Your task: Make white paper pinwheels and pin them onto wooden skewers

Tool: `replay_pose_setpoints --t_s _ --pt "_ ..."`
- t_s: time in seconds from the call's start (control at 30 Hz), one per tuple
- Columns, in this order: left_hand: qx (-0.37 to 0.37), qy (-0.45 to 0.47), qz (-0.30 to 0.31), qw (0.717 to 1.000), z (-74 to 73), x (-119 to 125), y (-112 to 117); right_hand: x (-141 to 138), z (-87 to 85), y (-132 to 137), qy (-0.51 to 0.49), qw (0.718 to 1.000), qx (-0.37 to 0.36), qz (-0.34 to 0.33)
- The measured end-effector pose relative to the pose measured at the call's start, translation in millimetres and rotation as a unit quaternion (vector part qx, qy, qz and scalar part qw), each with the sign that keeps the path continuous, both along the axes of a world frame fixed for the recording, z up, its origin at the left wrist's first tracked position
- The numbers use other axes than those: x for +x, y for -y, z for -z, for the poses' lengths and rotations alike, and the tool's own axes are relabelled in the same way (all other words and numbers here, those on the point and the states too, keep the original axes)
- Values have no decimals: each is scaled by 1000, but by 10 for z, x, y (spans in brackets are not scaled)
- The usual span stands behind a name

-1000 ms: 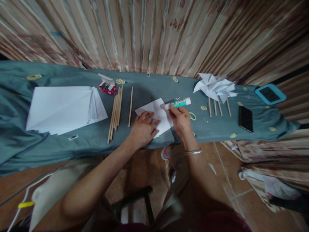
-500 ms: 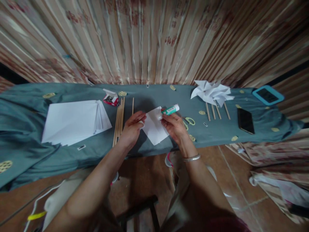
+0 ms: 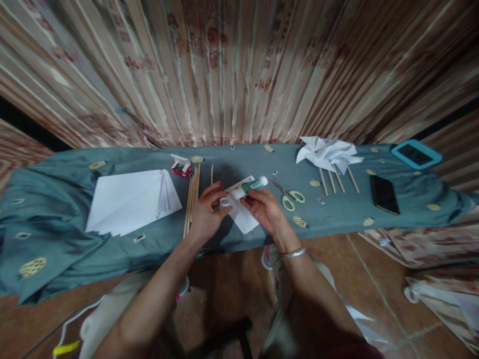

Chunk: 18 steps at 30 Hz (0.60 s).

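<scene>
My right hand (image 3: 262, 207) is closed around a green and white glue stick (image 3: 254, 186), which lies tilted with its white end toward my other hand. Between the fingers of my left hand (image 3: 208, 209) is the small white cap (image 3: 224, 202), apart from the glue stick. Under both hands a piece of white paper (image 3: 244, 219) rests on the cloth, partly covered by them. Just right of my right hand lie scissors (image 3: 288, 193) with yellow-green handles.
At left are a stack of white paper (image 3: 123, 199), a small red box (image 3: 181, 166) and several wooden sticks (image 3: 192, 194). Paper pinwheels (image 3: 325, 152) on sticks, a black phone (image 3: 384, 193) and a blue-framed device (image 3: 416, 152) lie at right. A curtain (image 3: 239, 75) hangs behind the cloth-covered table (image 3: 269, 237).
My hands have come closer together, bringing the cap and the glue stick near each other. The view has shifted, and the scissors show more fully.
</scene>
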<state>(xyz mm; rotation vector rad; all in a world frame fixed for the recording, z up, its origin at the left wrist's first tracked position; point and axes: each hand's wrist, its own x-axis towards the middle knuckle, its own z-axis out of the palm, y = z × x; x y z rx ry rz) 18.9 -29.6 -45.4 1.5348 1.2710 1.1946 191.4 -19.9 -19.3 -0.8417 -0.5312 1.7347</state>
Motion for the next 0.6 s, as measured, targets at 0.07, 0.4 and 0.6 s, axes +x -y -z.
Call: replay_pose_setpoints --t_s 0.07,0.4,0.6 --pt "36 -22 7 999 3 -15 15 -20 3 9 5 1000 -4 -3" --pt "102 -87 13 991 -23 -39 25 -136 50 57 66 997 19 -22" --pt "112 -119 19 986 -21 -43 36 -145 76 61 114 992 40 -22"
